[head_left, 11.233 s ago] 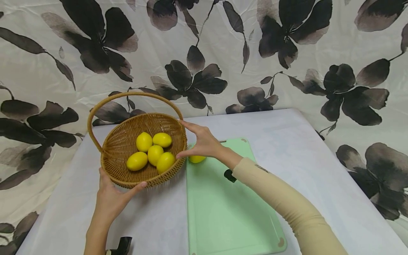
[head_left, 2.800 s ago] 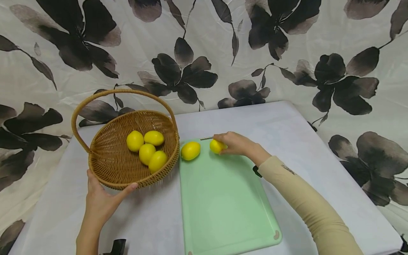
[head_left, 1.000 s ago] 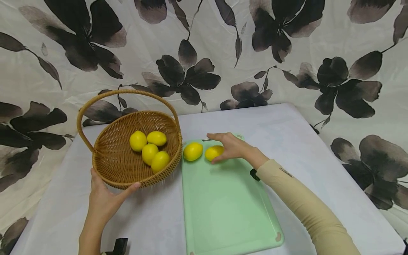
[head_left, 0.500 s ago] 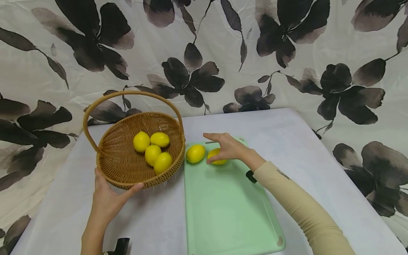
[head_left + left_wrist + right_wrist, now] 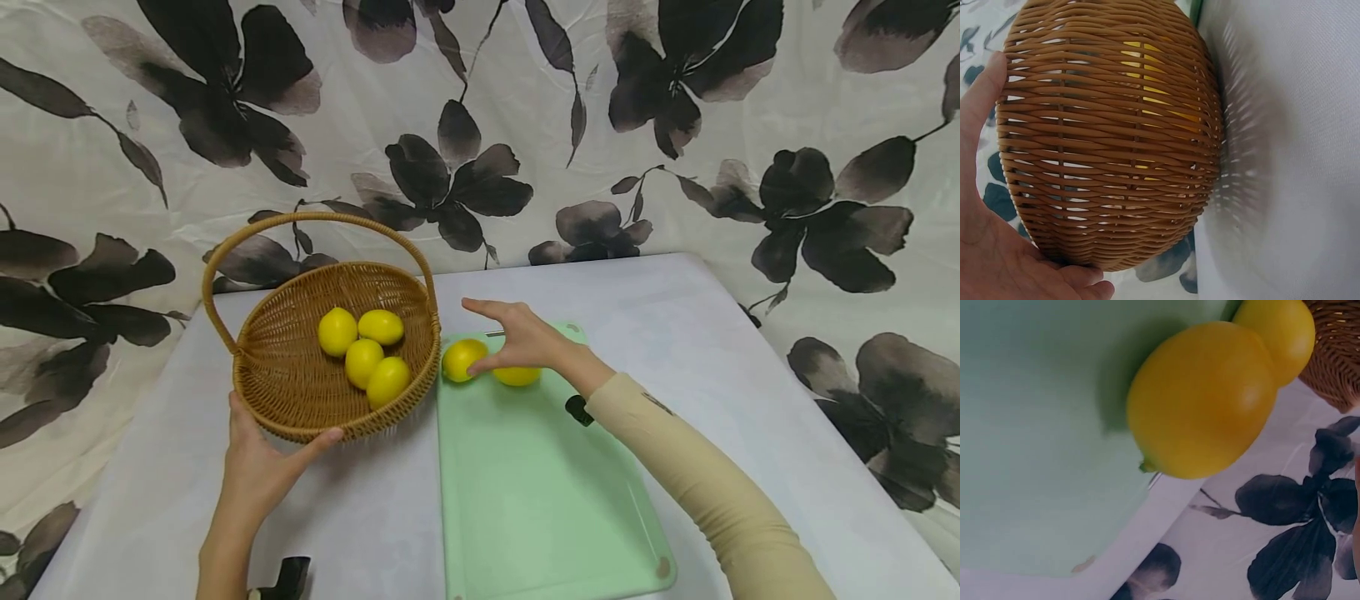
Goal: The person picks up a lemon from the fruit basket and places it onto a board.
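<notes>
A wicker basket [image 5: 277,379] with an arched handle stands tilted at the table's left, several lemons [image 5: 363,361] lying in it. My left hand [image 5: 258,475] holds its near side, thumb and fingers spread along the rim. In the left wrist view that hand [image 5: 997,250] is against the basket's woven outside [image 5: 1110,137]. Two lemons rest at the far end of the green cutting board [image 5: 547,492]: the left lemon [image 5: 459,357] near the basket, the right lemon [image 5: 517,377] partly hidden. My right hand [image 5: 528,340] hovers over them, thumb and fingers apart, holding nothing.
A white cloth covers the table [image 5: 360,533]. The board's far edge has a metal handle [image 5: 495,333]. Behind the table hangs a flower-printed curtain [image 5: 555,183]. Dark wrist camera mounts [image 5: 292,575] show at both wrists.
One lemon went from the basket to the board in my right hand, which then let go. Since then the right hand has opened and moved left towards the basket. The left hand stays on the basket.
</notes>
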`<state>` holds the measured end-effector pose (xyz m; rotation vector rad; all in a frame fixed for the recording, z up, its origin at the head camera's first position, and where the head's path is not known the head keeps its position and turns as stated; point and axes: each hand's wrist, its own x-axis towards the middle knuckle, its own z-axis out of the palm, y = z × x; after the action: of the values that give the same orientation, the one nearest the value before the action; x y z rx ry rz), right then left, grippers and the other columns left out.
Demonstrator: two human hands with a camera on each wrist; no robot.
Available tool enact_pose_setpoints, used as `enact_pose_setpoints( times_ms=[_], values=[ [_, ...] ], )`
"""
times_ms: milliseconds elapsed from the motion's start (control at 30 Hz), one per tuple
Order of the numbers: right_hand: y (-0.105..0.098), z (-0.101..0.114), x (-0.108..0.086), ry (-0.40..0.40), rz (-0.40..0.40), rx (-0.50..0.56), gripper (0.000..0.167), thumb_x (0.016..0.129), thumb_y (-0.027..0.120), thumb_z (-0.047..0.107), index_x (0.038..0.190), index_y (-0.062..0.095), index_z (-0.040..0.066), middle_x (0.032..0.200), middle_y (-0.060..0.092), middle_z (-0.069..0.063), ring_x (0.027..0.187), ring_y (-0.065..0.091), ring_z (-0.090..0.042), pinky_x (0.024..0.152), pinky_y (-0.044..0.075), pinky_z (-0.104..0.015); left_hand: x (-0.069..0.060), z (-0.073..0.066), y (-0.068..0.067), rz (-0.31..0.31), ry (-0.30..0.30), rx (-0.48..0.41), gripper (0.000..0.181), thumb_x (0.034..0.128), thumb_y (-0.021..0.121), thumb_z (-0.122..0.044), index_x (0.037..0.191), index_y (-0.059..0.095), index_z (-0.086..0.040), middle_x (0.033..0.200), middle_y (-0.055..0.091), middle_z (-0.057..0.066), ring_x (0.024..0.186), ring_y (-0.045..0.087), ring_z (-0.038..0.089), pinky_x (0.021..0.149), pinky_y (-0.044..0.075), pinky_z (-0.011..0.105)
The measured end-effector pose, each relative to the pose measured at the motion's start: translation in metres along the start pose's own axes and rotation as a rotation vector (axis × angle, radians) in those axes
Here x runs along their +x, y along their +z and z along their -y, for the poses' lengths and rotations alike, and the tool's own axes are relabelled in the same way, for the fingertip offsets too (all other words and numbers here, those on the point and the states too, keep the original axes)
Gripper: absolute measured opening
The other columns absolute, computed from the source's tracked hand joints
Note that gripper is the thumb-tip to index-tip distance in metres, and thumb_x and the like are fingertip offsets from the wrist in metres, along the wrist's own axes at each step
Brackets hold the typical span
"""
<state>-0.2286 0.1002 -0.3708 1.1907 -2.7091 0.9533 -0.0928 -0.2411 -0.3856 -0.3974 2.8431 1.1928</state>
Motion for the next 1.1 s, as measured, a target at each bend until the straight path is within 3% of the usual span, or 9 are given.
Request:
enact_pose_setpoints(
  times_ms=[733,1100],
  values=[
    [0.005,0.022,0.030,-0.086,-0.039,0.037,0.090,0.070,0.086,0.032,0.141,0.044,-0.002,0.143,0.050,-0.016,0.133,0.048,-0.027,0.110,0.040,-0.039,0.000,0.001,0.001,-0.010,0.010,-0.007,0.139,0.0737,0.079,-0.051,0.144,-0.036,-0.014,0.157,-0.023,0.020,0.143,0.002,0.054,0.107,0.019,0.072],
    [0.005,0.027,0.032,-0.079,-0.069,0.040,0.086,0.070,0.086,0.031,0.139,0.047,-0.002,0.140,0.052,-0.016,0.131,0.050,-0.027,0.109,0.041,-0.038,0.000,0.001,0.001,-0.021,0.017,-0.019,0.139,0.0727,0.080,-0.050,0.145,-0.035,-0.017,0.158,-0.020,0.019,0.145,0.003,0.051,0.108,0.019,0.071]
  ],
)
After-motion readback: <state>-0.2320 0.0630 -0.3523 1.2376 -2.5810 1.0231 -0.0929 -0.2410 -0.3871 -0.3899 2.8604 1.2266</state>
